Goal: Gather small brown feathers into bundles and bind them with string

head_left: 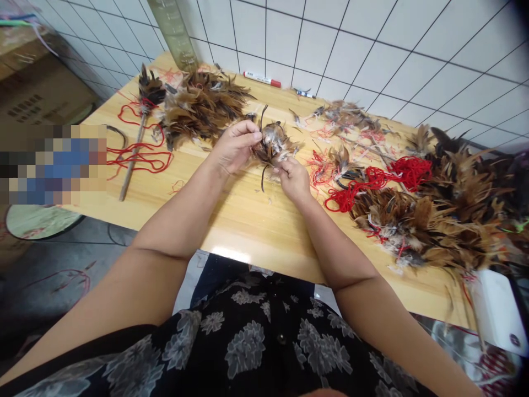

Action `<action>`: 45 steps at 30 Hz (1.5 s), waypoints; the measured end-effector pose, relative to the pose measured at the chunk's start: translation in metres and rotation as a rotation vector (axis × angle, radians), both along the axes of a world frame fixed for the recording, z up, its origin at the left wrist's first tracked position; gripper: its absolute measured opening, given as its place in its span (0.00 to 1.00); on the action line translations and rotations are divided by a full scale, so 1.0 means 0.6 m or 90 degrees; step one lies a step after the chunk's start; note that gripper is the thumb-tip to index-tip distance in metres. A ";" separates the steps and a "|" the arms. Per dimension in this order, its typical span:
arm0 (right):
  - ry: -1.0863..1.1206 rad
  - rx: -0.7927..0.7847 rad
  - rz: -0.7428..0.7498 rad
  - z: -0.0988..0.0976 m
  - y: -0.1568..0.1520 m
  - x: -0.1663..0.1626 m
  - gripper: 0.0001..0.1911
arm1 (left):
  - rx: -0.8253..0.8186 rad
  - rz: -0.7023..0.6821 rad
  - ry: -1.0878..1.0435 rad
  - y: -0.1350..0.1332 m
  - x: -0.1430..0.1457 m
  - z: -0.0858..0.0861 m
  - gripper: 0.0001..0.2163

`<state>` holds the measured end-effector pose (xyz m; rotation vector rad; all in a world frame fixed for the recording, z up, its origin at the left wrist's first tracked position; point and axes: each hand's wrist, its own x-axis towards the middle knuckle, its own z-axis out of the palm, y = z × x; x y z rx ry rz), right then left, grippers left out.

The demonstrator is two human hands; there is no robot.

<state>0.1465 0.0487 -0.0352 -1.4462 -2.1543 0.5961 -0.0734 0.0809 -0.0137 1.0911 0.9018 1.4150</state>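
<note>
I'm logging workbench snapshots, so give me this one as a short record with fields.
Hands: left hand and right hand hold a small feather bunch between them
Surface: wood-look table
Left side: larger feather pile; stick with feathers at one end; loose red cord
Right side: tangled red cord; big feather heap
By the wall: red-capped marker

Left arm (177, 207): stretched forward and inward, bare, with a bend at the elbow.
Left hand (236, 146): thumb and forefinger met in a pinch, palm turned inward.
Right arm (341, 240): slanted forward and inward, also bare and bent.
Right hand (294, 179): fingers were curled, thumb toward the left.
Spacing: both hands were close together, left slightly farther forward.
</note>
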 end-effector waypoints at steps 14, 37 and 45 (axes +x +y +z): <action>-0.015 -0.011 -0.037 -0.002 0.001 -0.001 0.16 | 0.052 0.097 -0.041 0.023 -0.039 -0.005 0.32; -0.114 -0.074 0.079 0.046 -0.022 -0.022 0.26 | 0.234 -0.028 0.201 0.141 0.159 0.191 0.18; -0.071 -0.097 0.087 0.050 -0.022 -0.022 0.25 | 0.054 0.113 0.410 0.233 0.335 0.229 0.23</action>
